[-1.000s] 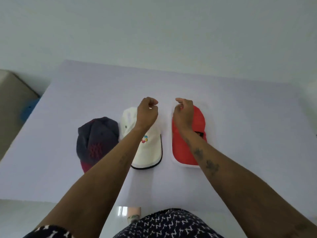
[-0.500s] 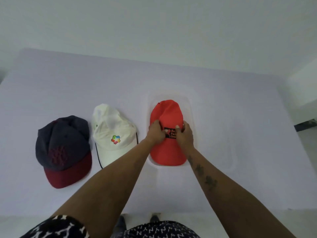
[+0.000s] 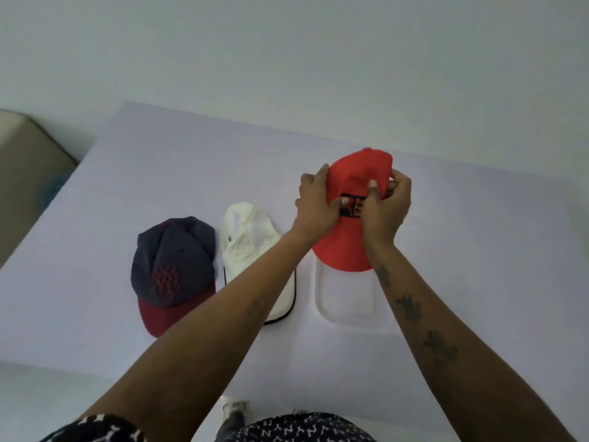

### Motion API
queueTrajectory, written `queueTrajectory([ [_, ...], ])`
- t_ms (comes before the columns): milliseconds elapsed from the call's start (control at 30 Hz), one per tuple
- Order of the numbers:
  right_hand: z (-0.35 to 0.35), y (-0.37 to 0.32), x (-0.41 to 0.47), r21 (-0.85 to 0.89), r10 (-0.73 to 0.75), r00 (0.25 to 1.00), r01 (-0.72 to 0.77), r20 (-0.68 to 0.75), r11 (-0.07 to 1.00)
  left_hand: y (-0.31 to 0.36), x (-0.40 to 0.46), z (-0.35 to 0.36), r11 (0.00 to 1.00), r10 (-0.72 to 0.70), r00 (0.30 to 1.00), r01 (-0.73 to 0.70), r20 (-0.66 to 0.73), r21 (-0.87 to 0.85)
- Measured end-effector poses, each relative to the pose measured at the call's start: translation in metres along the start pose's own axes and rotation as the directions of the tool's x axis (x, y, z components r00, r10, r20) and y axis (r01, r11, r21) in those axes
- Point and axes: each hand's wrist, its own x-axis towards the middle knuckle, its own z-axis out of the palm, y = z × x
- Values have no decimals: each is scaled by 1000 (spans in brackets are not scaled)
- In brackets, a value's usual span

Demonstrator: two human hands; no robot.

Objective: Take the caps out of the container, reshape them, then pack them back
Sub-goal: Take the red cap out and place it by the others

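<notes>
Both hands are working the red cap [image 3: 347,247] right now. The left hand [image 3: 315,205] is wrapping round the cap's left side, fingers curled onto the crown and thumb coming across near the dark patch on the front. The right hand [image 3: 387,202] is pinching the fabric on the other side, so both grips are clamped on that cap. It is being held up off the bench [image 3: 478,250], brim pointing back toward the person, hanging just above the far end of the clear container [image 3: 345,317].

That container is lying flat on the bench and, as far as can be seen through its pale walls, nothing is sitting inside it. To its left the white cap [image 3: 247,247] is resting on the bench, partly hidden under the left forearm, and just beside that the navy cap with a maroon brim [image 3: 173,269] is lying flat, crown looking a little creased.

So the reading here: all three caps are looking to be out of the container, meaning the first stage is done. Reshaping is seemingly under way on the red one. Whether the white and navy caps are already shaped is hard to tell. Packing all three back is not yet started.
</notes>
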Motion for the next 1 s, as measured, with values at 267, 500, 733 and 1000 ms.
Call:
queueTrajectory([
  [267, 158, -78, -11, 133, -85, 958, 50, 275, 990, -21, 60, -174, 986, 27, 973, 11, -228, 164],
  [500, 294, -54, -34, -34, 40, 873, -27, 485, 999, -123, 115, -263, 925, -106, 963, 186, -246, 330],
  [733, 343, 7, -43, -174, 160, 845, -80, 510, 981, -200, 139, -249, 908, -226, 951, 284, -212, 307],
  [1000, 354, 35, -44, -212, 161, 799, -42, 580, 976, -233, 138, -238, 914, -239, 960, 274, -149, 299],
])
